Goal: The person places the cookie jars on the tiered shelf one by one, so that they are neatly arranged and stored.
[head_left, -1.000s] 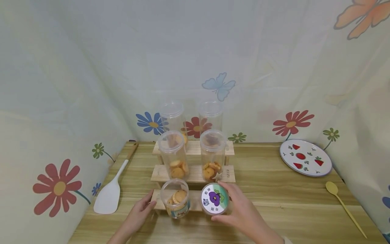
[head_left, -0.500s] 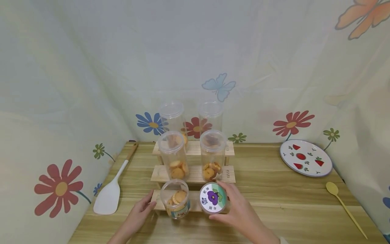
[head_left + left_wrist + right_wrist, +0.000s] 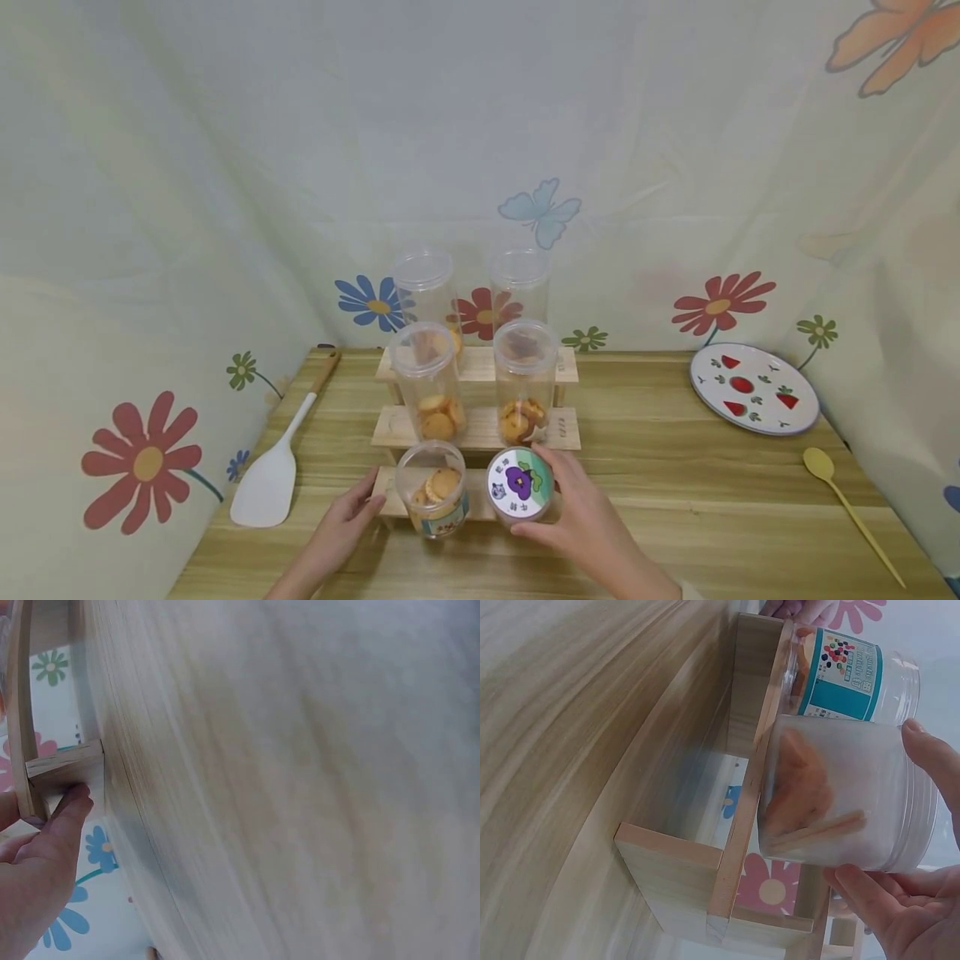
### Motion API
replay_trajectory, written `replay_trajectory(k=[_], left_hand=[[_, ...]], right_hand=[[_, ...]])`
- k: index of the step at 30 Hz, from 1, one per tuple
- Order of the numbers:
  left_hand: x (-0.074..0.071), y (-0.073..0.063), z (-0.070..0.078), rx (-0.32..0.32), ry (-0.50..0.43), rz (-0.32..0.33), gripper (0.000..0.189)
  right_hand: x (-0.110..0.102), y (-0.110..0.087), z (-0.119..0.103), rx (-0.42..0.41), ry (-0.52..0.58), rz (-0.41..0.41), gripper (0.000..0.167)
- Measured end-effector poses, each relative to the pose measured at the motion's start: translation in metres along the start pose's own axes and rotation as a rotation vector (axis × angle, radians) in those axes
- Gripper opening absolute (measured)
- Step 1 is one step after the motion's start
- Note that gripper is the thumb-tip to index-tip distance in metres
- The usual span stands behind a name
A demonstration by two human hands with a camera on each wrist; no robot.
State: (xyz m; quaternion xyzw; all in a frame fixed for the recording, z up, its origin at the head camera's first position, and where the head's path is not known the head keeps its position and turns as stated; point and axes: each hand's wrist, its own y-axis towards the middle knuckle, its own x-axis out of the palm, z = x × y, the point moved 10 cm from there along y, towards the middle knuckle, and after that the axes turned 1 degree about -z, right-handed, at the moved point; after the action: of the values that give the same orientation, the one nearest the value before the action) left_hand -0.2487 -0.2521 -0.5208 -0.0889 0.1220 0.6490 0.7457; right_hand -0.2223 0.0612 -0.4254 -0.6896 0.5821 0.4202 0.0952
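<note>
In the head view my right hand (image 3: pixel 588 521) grips a small jar (image 3: pixel 519 486) whose round printed lid shows a purple flower. The right wrist view shows thumb and fingers round the lid end of this clear jar (image 3: pixel 832 795), its base at the front shelf of a wooden stepped rack (image 3: pixel 562 427); brown pieces lie inside. Close beside it, left, stands a clear jar of biscuits (image 3: pixel 431 492) with a blue-green label and no lid visible. My left hand (image 3: pixel 341 529) holds the left end of the front shelf, fingers beneath it in the left wrist view (image 3: pixel 45 870).
Tall clear jars (image 3: pixel 438 400) with biscuits stand on the two higher steps. A white spatula (image 3: pixel 266 483) lies at the left, a patterned plate (image 3: pixel 753 412) at the back right, a yellow spoon (image 3: pixel 855 512) at the right. A flowered curtain (image 3: pixel 637 167) closes off the back.
My right hand and the lidded jar have shifted slightly left, toward the neighbouring biscuit jar. My left hand stays at the rack's end.
</note>
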Motion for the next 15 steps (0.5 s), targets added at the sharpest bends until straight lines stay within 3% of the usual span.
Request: replay_trajectory(k=[15], left_hand=[[-0.0007, 0.0012, -0.0059, -0.013, 0.051, -0.012, 0.055]], right_hand=[[0.0033, 0.0032, 0.0052, 0.089, 0.007, -0.020, 0.099]])
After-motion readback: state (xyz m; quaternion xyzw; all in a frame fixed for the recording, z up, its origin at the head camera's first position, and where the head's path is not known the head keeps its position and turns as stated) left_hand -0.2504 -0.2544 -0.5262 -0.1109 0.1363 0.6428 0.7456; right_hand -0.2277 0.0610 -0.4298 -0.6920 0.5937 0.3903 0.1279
